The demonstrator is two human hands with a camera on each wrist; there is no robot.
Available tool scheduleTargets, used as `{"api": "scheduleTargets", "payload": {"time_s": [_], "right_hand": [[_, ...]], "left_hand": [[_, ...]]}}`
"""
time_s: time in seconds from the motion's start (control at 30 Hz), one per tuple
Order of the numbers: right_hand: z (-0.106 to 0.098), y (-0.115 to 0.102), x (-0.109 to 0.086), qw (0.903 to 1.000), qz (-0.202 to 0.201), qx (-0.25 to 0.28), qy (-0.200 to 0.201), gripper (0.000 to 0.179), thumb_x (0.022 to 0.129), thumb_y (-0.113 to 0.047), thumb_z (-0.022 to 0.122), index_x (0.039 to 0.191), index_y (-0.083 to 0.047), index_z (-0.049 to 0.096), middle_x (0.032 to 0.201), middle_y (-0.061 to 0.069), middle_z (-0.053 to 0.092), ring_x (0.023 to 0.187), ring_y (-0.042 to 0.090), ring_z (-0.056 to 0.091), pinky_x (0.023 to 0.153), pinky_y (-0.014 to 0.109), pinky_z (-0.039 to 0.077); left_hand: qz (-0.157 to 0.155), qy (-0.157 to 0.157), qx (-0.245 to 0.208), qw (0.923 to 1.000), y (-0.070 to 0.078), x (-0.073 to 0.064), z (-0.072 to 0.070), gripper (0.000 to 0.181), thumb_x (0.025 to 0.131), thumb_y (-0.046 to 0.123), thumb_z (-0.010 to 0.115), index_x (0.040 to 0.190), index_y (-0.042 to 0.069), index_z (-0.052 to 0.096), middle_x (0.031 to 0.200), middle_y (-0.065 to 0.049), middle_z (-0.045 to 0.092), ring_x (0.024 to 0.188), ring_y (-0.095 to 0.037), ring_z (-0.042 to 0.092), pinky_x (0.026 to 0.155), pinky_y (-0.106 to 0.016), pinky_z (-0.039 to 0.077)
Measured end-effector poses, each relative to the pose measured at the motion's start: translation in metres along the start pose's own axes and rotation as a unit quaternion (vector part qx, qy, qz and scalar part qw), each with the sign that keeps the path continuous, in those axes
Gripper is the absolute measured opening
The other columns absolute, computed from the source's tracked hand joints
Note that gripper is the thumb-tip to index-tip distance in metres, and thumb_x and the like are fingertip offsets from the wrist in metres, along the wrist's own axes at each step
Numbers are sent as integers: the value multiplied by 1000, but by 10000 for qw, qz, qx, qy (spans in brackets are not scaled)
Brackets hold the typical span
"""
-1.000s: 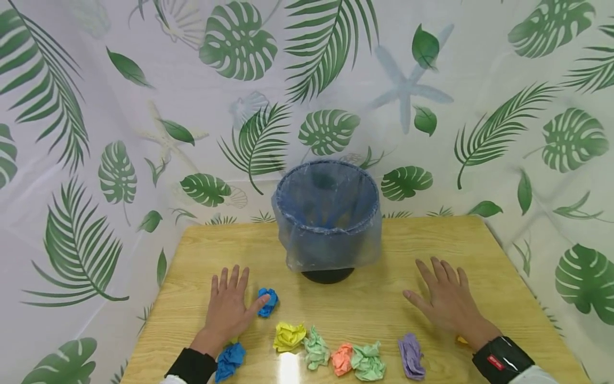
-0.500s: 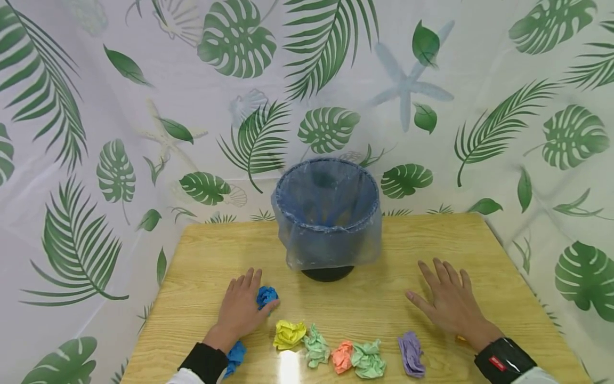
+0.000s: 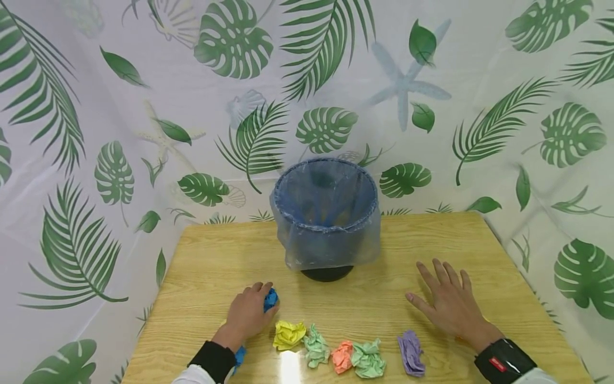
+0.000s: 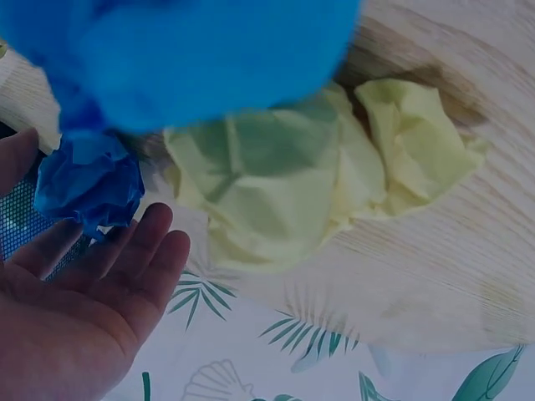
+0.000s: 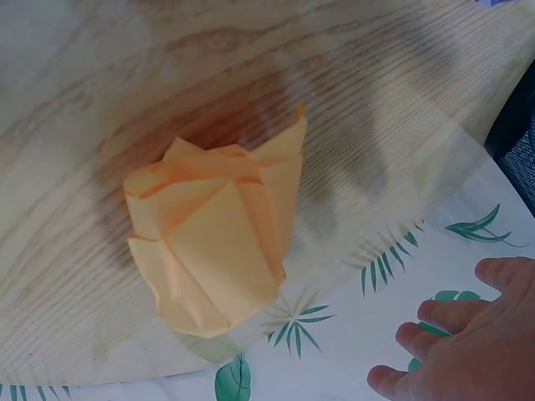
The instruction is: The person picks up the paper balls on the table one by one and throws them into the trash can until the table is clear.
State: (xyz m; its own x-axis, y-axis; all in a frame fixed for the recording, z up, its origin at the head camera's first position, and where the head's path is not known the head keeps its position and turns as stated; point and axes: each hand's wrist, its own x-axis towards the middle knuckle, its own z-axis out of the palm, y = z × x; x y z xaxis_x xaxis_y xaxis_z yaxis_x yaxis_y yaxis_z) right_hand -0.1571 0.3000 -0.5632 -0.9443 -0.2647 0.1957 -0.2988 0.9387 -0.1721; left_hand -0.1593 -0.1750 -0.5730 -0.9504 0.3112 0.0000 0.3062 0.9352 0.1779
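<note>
My left hand [image 3: 250, 313] is lowered around a crumpled blue paper ball [image 3: 271, 300], partly hidden behind it. In the left wrist view this blue ball lies between the thumb and the loosely spread fingers [image 4: 159, 276]; firm contact cannot be made out. Below the left wrist a second blue paper ball [image 3: 240, 356] is half covered, and a crumpled yellow paper [image 4: 276, 184] shows close up. My right hand [image 3: 451, 306] is spread over the table at right, holding nothing. An orange crumpled paper [image 5: 217, 234] lies beneath that wrist, hidden in the head view.
A bin [image 3: 326, 245] lined with a translucent blue bag stands at the table's back middle. Along the front lie yellow [image 3: 289, 335], green [image 3: 317, 348], coral [image 3: 342, 357], another green [image 3: 368, 360] and purple [image 3: 411, 353] paper balls. Leaf-patterned cloth [image 3: 331, 64] surrounds the wooden table [image 3: 206, 250].
My left hand has moved right and its fingers have bent down around the far blue paper ball. The left wrist now covers more of the near blue ball. My right hand stays almost still.
</note>
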Motion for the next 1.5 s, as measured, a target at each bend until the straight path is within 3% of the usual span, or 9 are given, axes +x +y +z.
{"api": "scheduleTargets", "payload": {"time_s": [0.23,0.5,0.73,0.93,1.07,1.27,1.5], "right_hand": [[1,-1,0,10000,-18,41,22,82,90,-67,45,150,-14,29,147,29,27,132,49,22,101,75,10],[2,0,-1,10000,23,83,38,82,90,-68,45,150,-15,29,148,28,26,133,48,21,102,74,9],[6,1,-2,9999,-9,131,21,82,90,-67,45,151,-15,28,148,28,26,133,49,20,102,74,9],[7,-1,-1,9999,-2,125,-35,82,91,-67,44,151,-16,27,149,28,24,133,48,19,103,74,8],[4,-3,0,9999,-21,149,-6,81,91,-67,44,151,-15,28,149,28,24,133,48,20,102,74,9],[3,-4,0,9999,-50,125,-62,81,91,-66,44,151,-14,28,149,29,23,133,49,19,102,74,9],[4,-4,-2,9999,-44,109,-45,81,91,-66,44,151,-14,28,148,29,25,133,49,20,102,74,9]], "left_hand": [[42,22,-181,9998,6,-1,2,43,82,21,76,120,9,61,106,-10,61,94,-27,61,70,-39,56],[51,314,-296,9991,2,-1,-1,32,81,17,76,109,8,64,95,-7,60,83,-22,62,65,-34,56],[-196,667,-793,9944,-4,-1,-20,32,81,15,75,109,9,64,100,-7,60,88,-23,62,69,-36,56],[-337,1097,-990,9884,-7,2,-46,36,83,18,74,116,9,62,112,-9,60,97,-24,62,76,-39,57],[-80,1683,-1033,9803,-8,7,-66,35,82,14,73,115,6,62,111,-11,61,98,-25,61,78,-40,57],[247,2506,-1054,9620,-8,20,-96,37,82,11,73,116,3,60,110,-13,60,98,-25,60,79,-39,56],[681,3375,-1245,9306,2,40,-129,34,85,11,70,115,1,59,109,-13,60,96,-22,59,79,-37,56]]}}
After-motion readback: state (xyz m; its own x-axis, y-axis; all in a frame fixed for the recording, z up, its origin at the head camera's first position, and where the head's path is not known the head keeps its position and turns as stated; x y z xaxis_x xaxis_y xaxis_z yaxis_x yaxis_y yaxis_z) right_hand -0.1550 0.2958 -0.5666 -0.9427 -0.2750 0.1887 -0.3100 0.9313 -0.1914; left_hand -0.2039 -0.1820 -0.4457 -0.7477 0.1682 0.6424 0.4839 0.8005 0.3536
